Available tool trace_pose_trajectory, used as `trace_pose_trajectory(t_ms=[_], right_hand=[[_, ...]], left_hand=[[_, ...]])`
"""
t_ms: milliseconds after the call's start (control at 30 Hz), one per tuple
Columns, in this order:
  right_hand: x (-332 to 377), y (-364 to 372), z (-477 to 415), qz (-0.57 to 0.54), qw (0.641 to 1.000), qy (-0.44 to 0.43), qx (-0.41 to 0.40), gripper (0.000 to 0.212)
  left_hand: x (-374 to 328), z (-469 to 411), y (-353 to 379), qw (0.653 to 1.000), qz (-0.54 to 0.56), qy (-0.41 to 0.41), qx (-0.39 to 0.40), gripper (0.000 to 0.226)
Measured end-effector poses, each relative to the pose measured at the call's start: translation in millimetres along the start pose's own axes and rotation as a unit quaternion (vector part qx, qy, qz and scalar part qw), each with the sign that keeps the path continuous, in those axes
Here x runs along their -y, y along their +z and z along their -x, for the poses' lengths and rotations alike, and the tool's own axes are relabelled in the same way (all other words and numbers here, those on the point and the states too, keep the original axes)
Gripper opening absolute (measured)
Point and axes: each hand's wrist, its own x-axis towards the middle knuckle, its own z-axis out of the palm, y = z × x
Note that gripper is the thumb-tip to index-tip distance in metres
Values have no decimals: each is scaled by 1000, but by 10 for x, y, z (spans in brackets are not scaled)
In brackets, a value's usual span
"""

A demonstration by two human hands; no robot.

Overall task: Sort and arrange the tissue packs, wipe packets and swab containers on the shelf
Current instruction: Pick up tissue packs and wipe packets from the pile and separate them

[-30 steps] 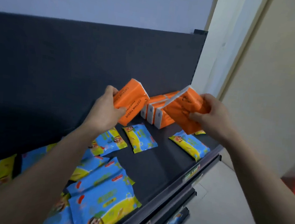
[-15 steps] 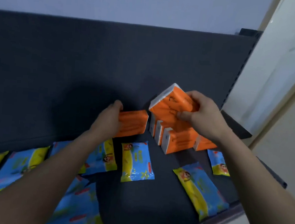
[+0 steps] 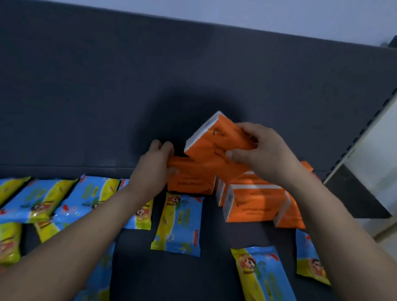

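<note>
Left hand (image 3: 152, 168) and right hand (image 3: 262, 151) each grip orange plastic-wrapped tissue packs (image 3: 215, 139) near the dark shelf's (image 3: 205, 283) back edge; blue-yellow wipe packets (image 3: 179, 223) await sorting.

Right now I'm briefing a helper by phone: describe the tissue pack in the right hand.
On the dark shelf, orange tissue packs stand near the back. The right hand grips the raised pack above them. It alone is tilted, white end upper-left.

The dark grey shelf (image 3: 205, 285) carries a cluster of orange tissue packs (image 3: 253, 203) standing on edge near its back panel (image 3: 101, 94), toward the right. Blue-and-yellow wipe packets (image 3: 35, 198) lie flat in overlapping rows across the left. A single packet (image 3: 179, 223) lies just in front of the orange cluster, and two more lie apart at the front right.
</note>
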Motion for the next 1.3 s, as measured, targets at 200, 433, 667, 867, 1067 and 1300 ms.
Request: trace_pose_trajectory(t_ms=[200,433,667,867,1067,1300], right_hand=[[133,278,-97,83,992,-47,86,44],[39,596,-227,242,961,-24,132,43],[-9,810,-265,368,922,-4,124,45],[19,838,-249,418,903,2,100,43],[92,922,-182,426,901,21,79,40],[128,1096,-109,437,897,27,66,41]], left_hand=[[132,34,-247,1000,14,-19,-6,15],[246,246,-266,972,55,-71,217,15],[259,310,1,942,83,-50,322,77],[200,324,31,938,17,-67,339,95],[192,400,-102,922,-92,-30,375,82],[365,470,-468,928,-18,-53,369,59]])
